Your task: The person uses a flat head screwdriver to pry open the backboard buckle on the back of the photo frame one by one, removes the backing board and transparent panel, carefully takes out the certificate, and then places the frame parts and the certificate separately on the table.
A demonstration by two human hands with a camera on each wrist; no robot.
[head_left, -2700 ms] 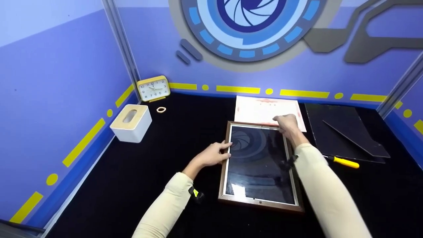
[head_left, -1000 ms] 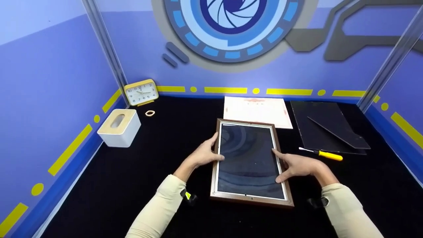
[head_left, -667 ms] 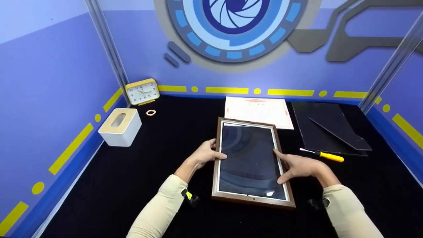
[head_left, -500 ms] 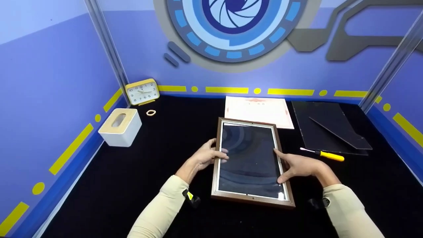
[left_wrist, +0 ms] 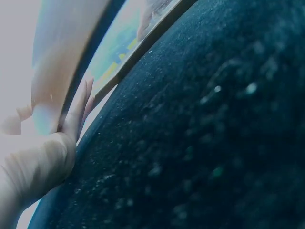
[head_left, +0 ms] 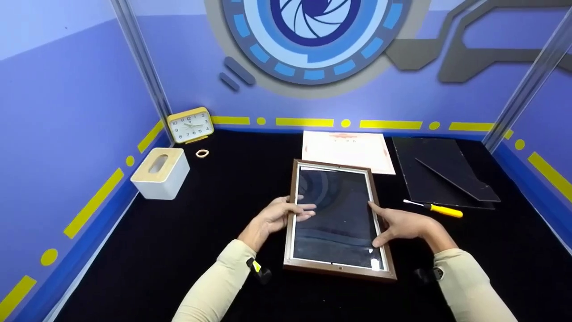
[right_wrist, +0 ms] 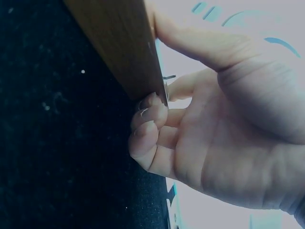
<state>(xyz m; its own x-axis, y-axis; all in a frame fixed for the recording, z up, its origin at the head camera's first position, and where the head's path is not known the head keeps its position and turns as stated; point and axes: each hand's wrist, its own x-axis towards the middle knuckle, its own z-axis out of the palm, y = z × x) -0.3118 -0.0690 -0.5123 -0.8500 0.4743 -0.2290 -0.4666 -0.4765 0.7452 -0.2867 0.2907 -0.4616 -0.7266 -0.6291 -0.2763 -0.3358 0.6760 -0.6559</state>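
Observation:
A brown wooden picture frame [head_left: 337, 223] with dark reflective glass lies lengthwise on the black tabletop [head_left: 214, 214] in front of me. My left hand [head_left: 286, 213] grips its left edge, with the fingers [head_left: 308, 206] reaching over onto the glass. In the left wrist view that hand [left_wrist: 43, 162] holds the frame's edge [left_wrist: 62, 71], which stands slightly off the cloth. My right hand [head_left: 391, 226] holds the right edge. The right wrist view shows its thumb on top and its fingers [right_wrist: 147, 124] curled under the wood [right_wrist: 119, 47].
A pale certificate sheet [head_left: 346, 150] lies just beyond the frame. Black backing boards [head_left: 440, 176] and a yellow-handled screwdriver [head_left: 440, 210] are to the right. A white tissue box [head_left: 160, 173], a yellow clock [head_left: 190, 125] and a small ring [head_left: 202, 153] sit at the back left. Blue walls enclose the table.
My right hand came from the frame's far edge down to its right edge. In the last half second my left fingers slid further onto the glass.

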